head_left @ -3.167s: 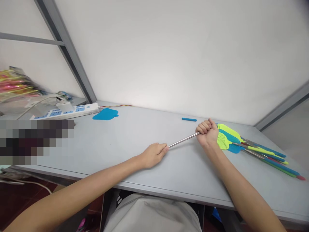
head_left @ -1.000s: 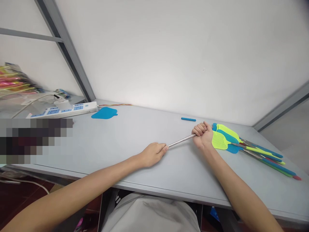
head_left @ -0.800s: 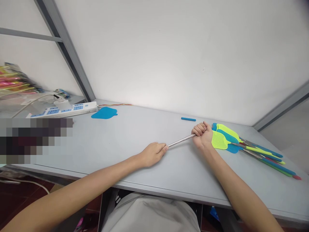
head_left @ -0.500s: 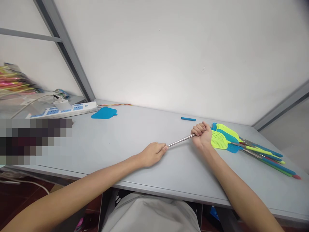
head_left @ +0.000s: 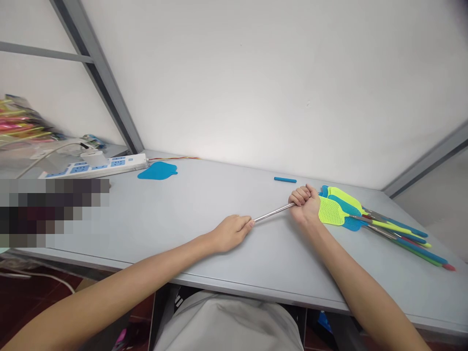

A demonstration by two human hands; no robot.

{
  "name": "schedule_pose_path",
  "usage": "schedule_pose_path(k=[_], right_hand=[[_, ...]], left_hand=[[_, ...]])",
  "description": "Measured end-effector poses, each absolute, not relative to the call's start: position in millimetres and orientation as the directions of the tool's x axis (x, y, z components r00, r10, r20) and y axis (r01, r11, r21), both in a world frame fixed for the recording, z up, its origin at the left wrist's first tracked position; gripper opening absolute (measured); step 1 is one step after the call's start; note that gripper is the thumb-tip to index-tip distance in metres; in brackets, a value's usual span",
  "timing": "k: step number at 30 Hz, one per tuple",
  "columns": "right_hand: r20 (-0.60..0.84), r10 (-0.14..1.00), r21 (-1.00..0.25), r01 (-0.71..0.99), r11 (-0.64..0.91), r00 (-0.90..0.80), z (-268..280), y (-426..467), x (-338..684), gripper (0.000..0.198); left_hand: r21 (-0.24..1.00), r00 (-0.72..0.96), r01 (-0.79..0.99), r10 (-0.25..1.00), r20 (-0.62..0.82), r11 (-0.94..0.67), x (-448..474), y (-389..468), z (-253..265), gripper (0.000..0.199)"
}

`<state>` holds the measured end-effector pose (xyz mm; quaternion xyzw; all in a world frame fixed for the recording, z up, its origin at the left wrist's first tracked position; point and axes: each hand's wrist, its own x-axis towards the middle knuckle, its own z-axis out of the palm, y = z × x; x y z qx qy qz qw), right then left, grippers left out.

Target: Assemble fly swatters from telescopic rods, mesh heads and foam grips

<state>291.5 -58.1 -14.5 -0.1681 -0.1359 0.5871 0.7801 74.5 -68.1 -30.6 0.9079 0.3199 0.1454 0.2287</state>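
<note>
A thin silver metal rod (head_left: 272, 213) runs slantwise between my two hands, just above the grey table (head_left: 204, 195). My left hand (head_left: 234, 233) is closed round its lower left end, which the fingers hide. Around the upper right part of the rod my right hand (head_left: 305, 202) is wrapped in a fist, palm side turned toward me. Beyond that fist a short bit of the rod shows. Right behind the right hand lies a pile of fly swatters, with a yellow mesh head (head_left: 332, 212) nearest. A blue handle tube (head_left: 285, 180) rests just behind the fist.
A blue swatter head (head_left: 158, 171) lies at the back left beside a white power strip (head_left: 98, 166) with a plug and cables. Colourful packaged items (head_left: 22, 119) are heaped at far left. Swatter handles (head_left: 409, 239) fan toward the right edge. A white wall (head_left: 256, 87) rises behind the table.
</note>
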Motion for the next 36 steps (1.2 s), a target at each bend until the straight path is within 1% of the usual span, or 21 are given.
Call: schedule_pose_path(k=[9,22,36], right_hand=[[-0.007,0.963,-0.388,-0.888,0.245,0.269,-13.9,-57.4,290.7,0.032],[-0.033,0.958,-0.393,-0.885,0.249,0.284,-14.2,-57.7,288.7,0.033],[-0.049,0.96,-0.38,-0.894,0.237,0.275,-15.6,-56.8,290.2,0.032]], left_hand=[[0.508,0.757,0.51,0.643,0.118,-0.694,74.7,-67.8,-30.5,0.034],[0.515,0.756,0.511,0.645,0.112,-0.688,74.8,-68.3,-28.8,0.034],[0.483,0.754,0.532,0.649,0.103,-0.695,76.2,-68.6,-26.9,0.033]])
